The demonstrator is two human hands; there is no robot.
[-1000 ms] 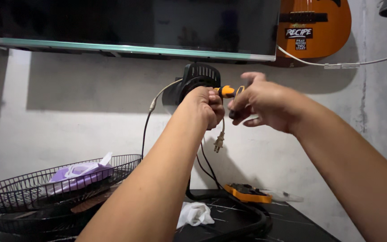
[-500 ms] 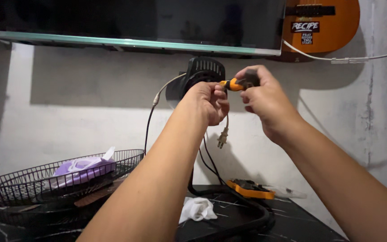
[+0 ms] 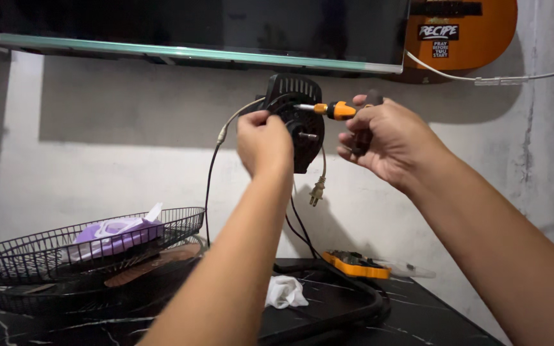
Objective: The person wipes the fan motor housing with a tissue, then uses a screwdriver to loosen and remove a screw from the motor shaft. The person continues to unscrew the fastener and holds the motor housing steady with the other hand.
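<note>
A black fan motor housing (image 3: 295, 102) stands raised at the middle of the view, its shaft pointing toward me. My left hand (image 3: 263, 142) grips the housing's left side. My right hand (image 3: 389, 138) holds an orange-and-black screwdriver (image 3: 338, 111), whose metal tip touches the upper front of the housing. A white cord (image 3: 232, 123) and a black cable run off the housing, and a loose plug (image 3: 316, 191) dangles below it.
Black wire fan guards (image 3: 65, 247) lie at the lower left with a purple-and-white object (image 3: 118, 232) inside. A white cloth (image 3: 285, 291), an orange tool (image 3: 354, 263) and black cables lie on the dark marbled table (image 3: 328, 307). An orange guitar (image 3: 463, 32) hangs on the wall.
My right hand has drawn back to the right, and the screwdriver now lies level with its tip on the motor housing. My left hand has shifted onto the housing's left side.
</note>
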